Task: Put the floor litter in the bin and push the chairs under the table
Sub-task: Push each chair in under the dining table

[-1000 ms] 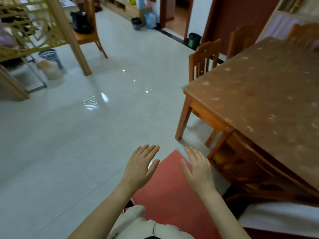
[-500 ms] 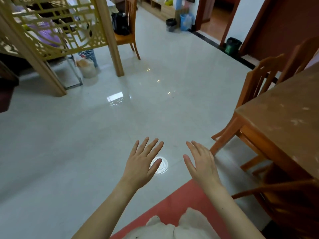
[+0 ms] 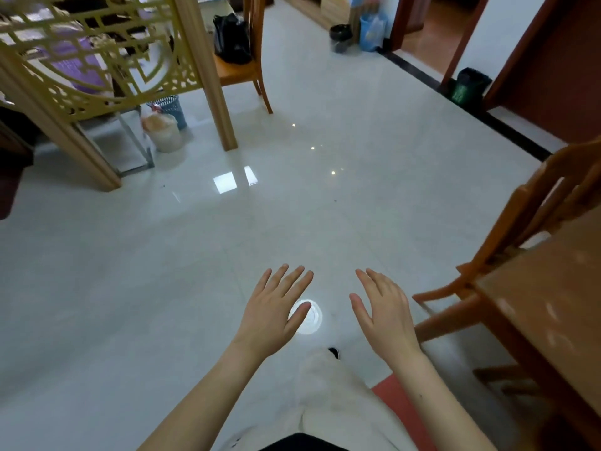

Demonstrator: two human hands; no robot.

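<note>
Left hand (image 3: 271, 317) and right hand (image 3: 385, 315), fingers spread and holding nothing, hover at lower centre beside the table (image 3: 549, 288).

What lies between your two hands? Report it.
Head view: only glossy floor with a round bright patch, nearer the left hand than the right hand.

A: Hands?
B: Left hand (image 3: 274, 315) and right hand (image 3: 385, 315) out in front, palms down, fingers straight and spread, holding nothing, above glossy pale floor (image 3: 162, 271).
A: Furniture?
B: Wooden table (image 3: 553, 288) at right edge, chair (image 3: 507, 229) just beside its far corner. Second chair (image 3: 247, 70) far off by lattice screen (image 3: 97, 60), black bag (image 3: 231, 39) on seat.
A: Bins?
B: Black bin (image 3: 340, 37) at far wall, green bin (image 3: 468, 86) near right doorway, blue basket (image 3: 170, 109) beside screen.
</note>
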